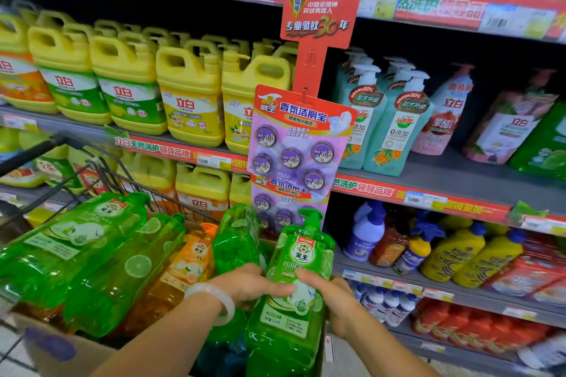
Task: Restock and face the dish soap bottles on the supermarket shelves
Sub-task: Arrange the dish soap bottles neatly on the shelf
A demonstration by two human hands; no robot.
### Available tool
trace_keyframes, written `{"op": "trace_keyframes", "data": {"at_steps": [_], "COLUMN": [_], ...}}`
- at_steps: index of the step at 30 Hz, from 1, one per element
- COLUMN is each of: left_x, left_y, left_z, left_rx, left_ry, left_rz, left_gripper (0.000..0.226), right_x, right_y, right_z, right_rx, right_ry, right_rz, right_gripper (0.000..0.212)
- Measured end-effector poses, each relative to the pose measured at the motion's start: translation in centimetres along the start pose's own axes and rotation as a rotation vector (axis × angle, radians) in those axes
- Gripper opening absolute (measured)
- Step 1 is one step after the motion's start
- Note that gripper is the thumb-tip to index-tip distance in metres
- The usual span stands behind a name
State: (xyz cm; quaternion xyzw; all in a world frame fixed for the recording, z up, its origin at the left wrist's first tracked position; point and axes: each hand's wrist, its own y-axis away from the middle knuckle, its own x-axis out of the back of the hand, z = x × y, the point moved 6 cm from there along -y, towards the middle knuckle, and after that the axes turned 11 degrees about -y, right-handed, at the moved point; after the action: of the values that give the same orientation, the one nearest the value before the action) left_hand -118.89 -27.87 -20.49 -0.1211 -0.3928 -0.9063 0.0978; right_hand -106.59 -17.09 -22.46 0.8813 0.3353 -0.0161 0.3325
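A green dish soap pump bottle (295,257) stands upright in front of me, its label facing me. My left hand (248,285), with a pale bangle at the wrist, holds its left side. My right hand (332,297) grips the right side, with fingers across the label. The bottle is above the cart (101,168), where several more green bottles (92,242) and an orange one (190,266) lie on their sides. Yellow soap jugs (190,95) fill the shelf up left.
A hanging strip of purple toilet-cleaner cards (300,144) dangles from the shelf upright just behind the held bottle. Teal pump bottles (386,119) and pink refill pouches stand on the middle right shelf (459,184). Spray bottles and yellow cleaners line the lower shelf (441,251).
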Motion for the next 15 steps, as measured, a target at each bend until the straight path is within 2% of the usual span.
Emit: {"op": "trace_keyframes", "data": {"at_steps": [3, 6, 8, 12, 13, 15], "left_x": [-0.6, -0.9, -1.1, -2.4, -2.9, -4.1], "left_y": [0.7, 2.4, 1.3, 0.9, 1.0, 1.3], "left_z": [1.1, 2.3, 1.6, 2.2, 2.8, 4.6], "left_rx": [-0.003, -0.01, -0.008, -0.067, -0.094, -0.16], "left_ry": [0.014, 0.048, 0.084, 0.138, 0.148, 0.191], "left_rz": [0.014, 0.016, 0.002, -0.045, -0.051, -0.072], "left_gripper": [0.08, 0.076, 0.085, 0.121, 0.119, 0.097], "right_x": [0.1, 0.3, 0.5, 1.7, 2.2, 3.8], "right_y": [-0.2, -0.1, 0.2, 1.3, 1.7, 2.5], "right_z": [0.3, 0.2, -0.1, -1.2, -1.6, -2.7], "right_rx": [-0.007, 0.013, 0.028, 0.071, 0.089, 0.139], "right_ry": [0.01, 0.027, 0.027, 0.01, -0.003, -0.04], "right_rz": [-0.009, -0.006, -0.02, -0.052, -0.053, -0.038], "right_gripper": [0.086, 0.106, 0.101, 0.088, 0.086, 0.081]}}
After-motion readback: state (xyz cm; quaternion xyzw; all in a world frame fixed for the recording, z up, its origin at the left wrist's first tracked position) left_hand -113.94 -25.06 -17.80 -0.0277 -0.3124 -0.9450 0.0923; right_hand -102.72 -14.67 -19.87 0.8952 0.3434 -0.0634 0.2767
